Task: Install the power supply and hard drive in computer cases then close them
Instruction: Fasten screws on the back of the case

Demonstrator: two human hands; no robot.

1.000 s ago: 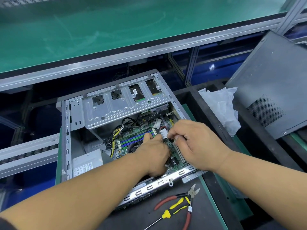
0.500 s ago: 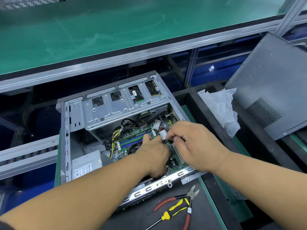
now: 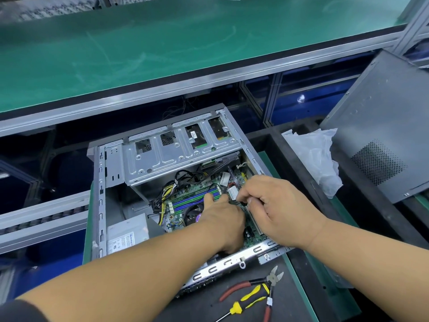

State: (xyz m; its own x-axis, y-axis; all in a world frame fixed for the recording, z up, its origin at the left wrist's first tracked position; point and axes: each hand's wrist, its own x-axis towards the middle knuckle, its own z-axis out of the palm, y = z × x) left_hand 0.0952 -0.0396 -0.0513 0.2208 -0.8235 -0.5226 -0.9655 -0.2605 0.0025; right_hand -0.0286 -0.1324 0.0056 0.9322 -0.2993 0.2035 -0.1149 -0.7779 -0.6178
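Both hands deep inside the open grey metal computer case (image 3: 111, 173) on the black bench (image 3: 290, 296). Right hand (image 3: 278, 210) pinching a small black cable connector (image 3: 240, 202) above the green motherboard (image 3: 185, 196). Left hand (image 3: 222, 219) curled beside it, grip hidden; can't tell.

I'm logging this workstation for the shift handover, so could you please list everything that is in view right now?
computer case: one, grey metal, open, centre of the bench
drive cage: one, silver, across the far part of the case
motherboard: one, green with blue slots, inside the case
cables: a bundle, black and yellow, left of the board
power supply: one, grey with white label, near left corner of the case
side panel: one, grey, vented, leaning at right
plastic bag: one, clear white, right of the case
cutters: one, red handles, near the front
screwdriver: one, yellow and black, beside the cutters
left hand: inside the case, over the board
right hand: fingers pinching a small connector
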